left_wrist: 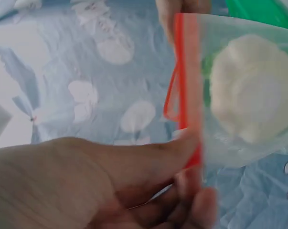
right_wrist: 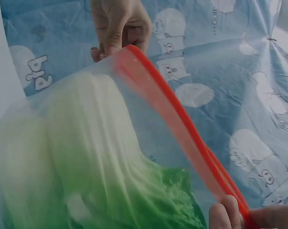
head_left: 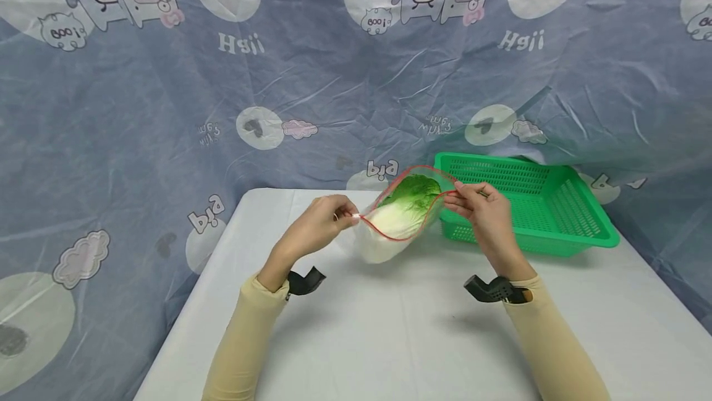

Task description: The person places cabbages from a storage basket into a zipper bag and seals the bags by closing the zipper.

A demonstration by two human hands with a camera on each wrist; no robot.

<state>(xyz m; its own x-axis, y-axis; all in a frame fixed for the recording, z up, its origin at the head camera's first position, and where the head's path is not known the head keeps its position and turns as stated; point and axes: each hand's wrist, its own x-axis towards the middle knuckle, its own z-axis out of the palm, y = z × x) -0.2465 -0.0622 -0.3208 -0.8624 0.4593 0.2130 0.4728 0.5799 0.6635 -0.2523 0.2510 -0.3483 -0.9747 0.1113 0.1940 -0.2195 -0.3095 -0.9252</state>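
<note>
A clear zip bag (head_left: 376,251) with a red seal strip hangs between both hands above the table. Inside it lies a napa cabbage (head_left: 403,211), pale at the base and green at the leafy end. My left hand (head_left: 315,226) pinches one end of the red strip between thumb and fingers; that grip shows close up in the left wrist view. With thumb and fingertips my right hand (head_left: 488,211) pinches the other end. The mouth of the bag gapes, its red edges parted in the head view. In the right wrist view the cabbage (right_wrist: 93,143) shows through the plastic.
A green slotted basket (head_left: 578,237) stands at the back right of the white-covered table (head_left: 389,339), just behind my right hand. Behind the table hangs a blue-grey patterned cloth (head_left: 334,80). Each wrist carries a black camera mount.
</note>
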